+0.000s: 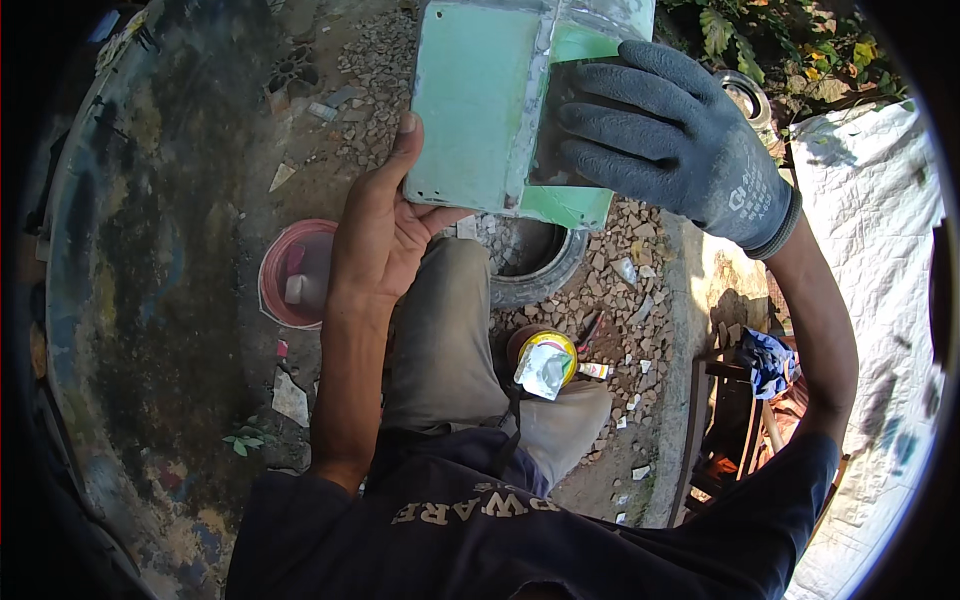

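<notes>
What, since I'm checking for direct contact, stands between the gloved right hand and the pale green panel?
A dark flat sheet, possibly sandpaper, lies between the fingers of the gloved right hand and the pale green panel; nothing else visible does.

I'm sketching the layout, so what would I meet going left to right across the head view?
Pink container → bare left hand → light green piece → gloved right hand → white sheet.
</notes>
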{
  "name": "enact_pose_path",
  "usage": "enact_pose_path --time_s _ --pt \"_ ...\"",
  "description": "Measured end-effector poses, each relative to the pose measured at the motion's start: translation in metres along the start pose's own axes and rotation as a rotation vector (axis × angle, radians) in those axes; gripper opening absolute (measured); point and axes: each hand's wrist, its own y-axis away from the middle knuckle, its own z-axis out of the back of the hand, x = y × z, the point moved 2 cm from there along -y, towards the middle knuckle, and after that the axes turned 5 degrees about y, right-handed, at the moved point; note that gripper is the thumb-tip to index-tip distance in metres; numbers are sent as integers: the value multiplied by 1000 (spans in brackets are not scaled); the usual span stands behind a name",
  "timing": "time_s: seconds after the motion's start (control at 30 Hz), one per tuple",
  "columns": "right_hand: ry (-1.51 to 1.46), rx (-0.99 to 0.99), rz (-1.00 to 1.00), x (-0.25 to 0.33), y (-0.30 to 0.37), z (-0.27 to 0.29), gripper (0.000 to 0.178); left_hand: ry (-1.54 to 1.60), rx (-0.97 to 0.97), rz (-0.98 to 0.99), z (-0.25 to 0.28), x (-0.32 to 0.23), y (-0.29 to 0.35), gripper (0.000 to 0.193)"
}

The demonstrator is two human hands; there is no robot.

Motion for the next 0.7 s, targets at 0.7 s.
enact_pose_path --time_s 0.7 --pt "42 7 -116 8 49 38 46 -36 5 -49 -13 -11 -7 57"
